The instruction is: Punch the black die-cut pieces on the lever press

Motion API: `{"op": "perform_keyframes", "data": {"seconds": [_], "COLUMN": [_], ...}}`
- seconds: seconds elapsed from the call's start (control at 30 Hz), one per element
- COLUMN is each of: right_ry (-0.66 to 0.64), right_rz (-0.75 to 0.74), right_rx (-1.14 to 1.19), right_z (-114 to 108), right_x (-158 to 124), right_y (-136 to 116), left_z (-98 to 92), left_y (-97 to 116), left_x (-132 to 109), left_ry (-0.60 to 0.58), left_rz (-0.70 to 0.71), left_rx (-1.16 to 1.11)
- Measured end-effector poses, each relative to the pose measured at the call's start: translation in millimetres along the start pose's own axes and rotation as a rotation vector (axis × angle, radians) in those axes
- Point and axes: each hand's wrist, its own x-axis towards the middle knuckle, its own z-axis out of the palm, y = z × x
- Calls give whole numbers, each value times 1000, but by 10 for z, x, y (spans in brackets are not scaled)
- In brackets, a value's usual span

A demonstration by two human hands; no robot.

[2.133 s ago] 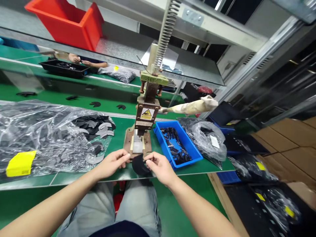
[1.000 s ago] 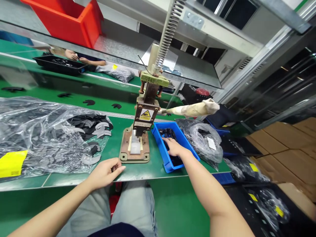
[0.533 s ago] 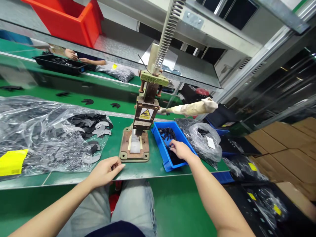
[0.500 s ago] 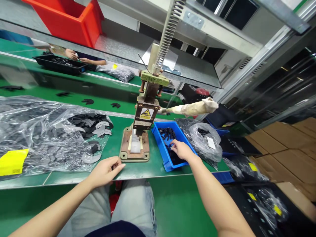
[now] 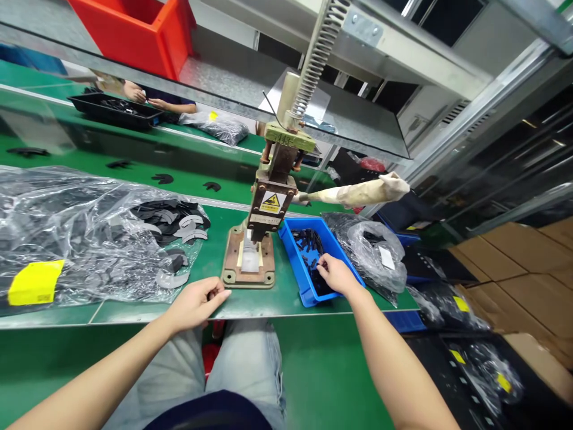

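Observation:
My right hand (image 5: 336,273) reaches into a blue bin (image 5: 305,294) holding small black parts (image 5: 308,240). Its thumb and fingers are pinched together low over the parts; whatever is between the fingertips is too small to make out. At the front edge of the green table, my left hand (image 5: 200,303) rests with curled fingers and the thumb against them, and nothing shows in it. Just beyond that hand stands a hand press (image 5: 271,206) with a warning label. A pale block (image 5: 250,260) sits on the press base (image 5: 229,263), under the ram.
Left of the press lies a clear plastic bag (image 5: 89,233) with curved black and grey pieces (image 5: 190,228). The press lever (image 5: 358,194), wrapped in pale cloth, sticks out rightward above the bin. Another bag (image 5: 373,254) is behind the bin. Across the line, a person's hands (image 5: 145,98) work.
The camera view has shifted slightly, moving the scene a little rightward. My right hand stays in the blue bin, its fingertips closer together over the parts. My left hand keeps its place.

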Motion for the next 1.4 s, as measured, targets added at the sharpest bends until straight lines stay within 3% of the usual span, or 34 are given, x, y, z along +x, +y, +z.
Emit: {"op": "perform_keyframes", "data": {"seconds": [0.2,0.33,0.43,0.57,0.7,0.9,1.2,1.3,1.4], "right_ry": [163,340,404,395,335,263,248,244,206], "right_rz": [-1,-49,-140,-287,-365,-364,-364,-394,-456], "right_rx": [249,519,712,938,1040,1032,942,908,866], "right_z": [-88,-61,160,618,977,1188,1184,1146,1090], "right_x": [-6,-121,-316,-600,-743,-758,-731,-702,-665], "right_y": [-82,-350,-773,-1399,-1723,-1720,-1688,-1676,-1699], "left_z": [-40,-136,-204,-192,-140,-165,-170,-154,-113], "left_y": [9,135,427,843,952,830,801,797,774], "left_x": [7,38,74,143,139,-2,-16,-1,46], "left_ry": [24,68,93,125,122,169,125,60,-82], "left_rz": [-16,-32,47,247,366,349,267,143,-76], "left_rx": [-77,-141,-171,-256,-251,-204,-201,-308,-624]}}
